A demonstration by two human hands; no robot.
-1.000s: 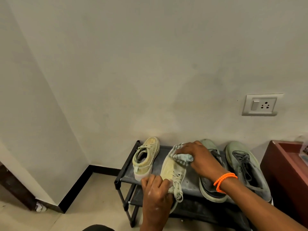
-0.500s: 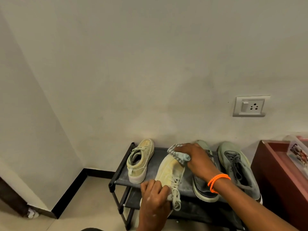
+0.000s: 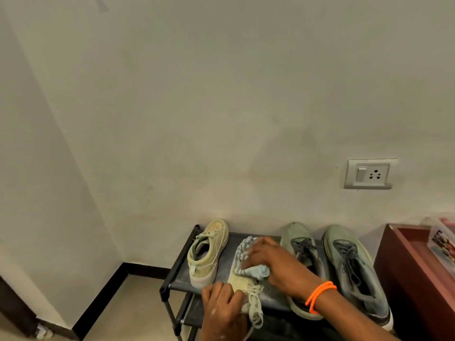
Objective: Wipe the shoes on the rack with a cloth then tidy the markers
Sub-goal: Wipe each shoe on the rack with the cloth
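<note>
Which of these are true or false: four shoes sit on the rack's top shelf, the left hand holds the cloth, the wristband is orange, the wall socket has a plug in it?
1. Four shoes sit on the rack's top shelf. True.
2. The left hand holds the cloth. False: the right hand presses it onto the pale shoe, which the left hand steadies.
3. The wristband is orange. True.
4. The wall socket has a plug in it. False: nothing is plugged in.

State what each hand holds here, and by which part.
The right hand grips the bunched cloth, pressing it on the pale shoe; the left hand grips that shoe's heel end.
</note>
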